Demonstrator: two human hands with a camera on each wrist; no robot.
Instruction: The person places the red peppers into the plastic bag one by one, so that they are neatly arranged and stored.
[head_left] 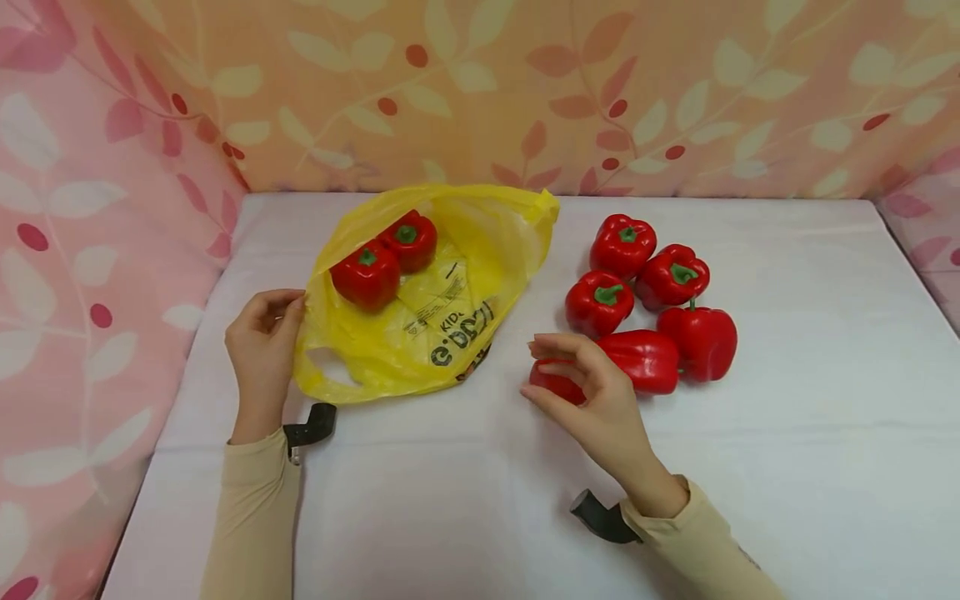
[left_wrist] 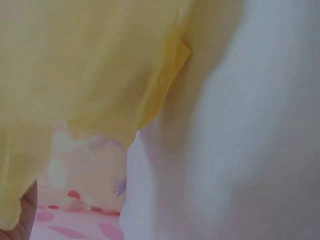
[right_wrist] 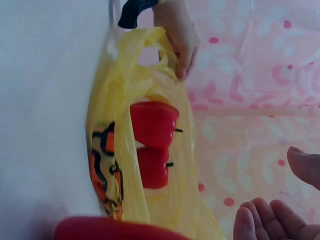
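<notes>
Okay, left grip (head_left: pixel 262 354) pinched bag (head_left: pixel 504 258); right grip (head_left: pixel 609 407), wide by pepper (head_left: pixel 553 385) right of bag, likely needed centred closing.

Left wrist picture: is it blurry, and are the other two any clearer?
Left wrist: dim and soft, the yellow bag blurred, shadow on the white cloth beside it; head: crisper, bright glints on the red peppers; right wrist: mixed, the red pepper at the bottom edge blurred.
</notes>
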